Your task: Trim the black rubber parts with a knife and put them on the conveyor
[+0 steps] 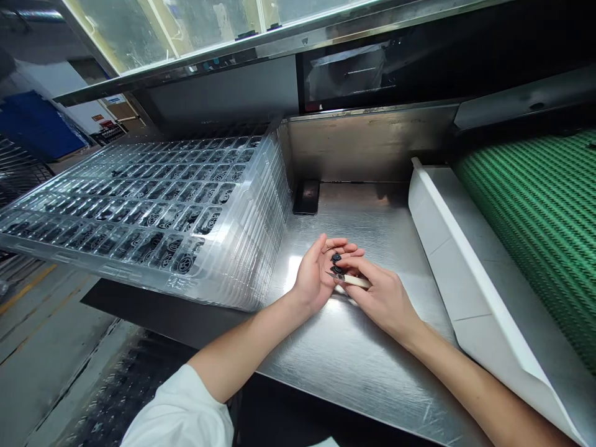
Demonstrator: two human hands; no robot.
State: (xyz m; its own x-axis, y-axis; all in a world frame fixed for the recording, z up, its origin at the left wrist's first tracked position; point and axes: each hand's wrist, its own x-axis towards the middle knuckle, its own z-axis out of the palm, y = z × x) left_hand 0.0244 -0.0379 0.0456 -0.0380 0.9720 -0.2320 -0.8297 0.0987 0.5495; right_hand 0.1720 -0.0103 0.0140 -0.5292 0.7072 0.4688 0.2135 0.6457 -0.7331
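Observation:
My left hand [313, 273] is cupped palm up above the metal worktop, its fingers stretched out and slightly curled. Small round black parts [336, 257] rest in its palm, close to the fingers. From the right, my right hand [379, 288] grips a small craft knife [356, 281] with a pale handle, its short blade pointing left over the left palm. The right fingertips are at the black parts; whether they pinch one I cannot tell.
Left of my hands rises a tall stack of clear plastic trays [267, 214], black ring-like parts in the pockets. A black phone [306, 197] lies on the metal worktop [363, 214]. At right, a white guard [459, 273] borders a green conveyor belt [535, 205].

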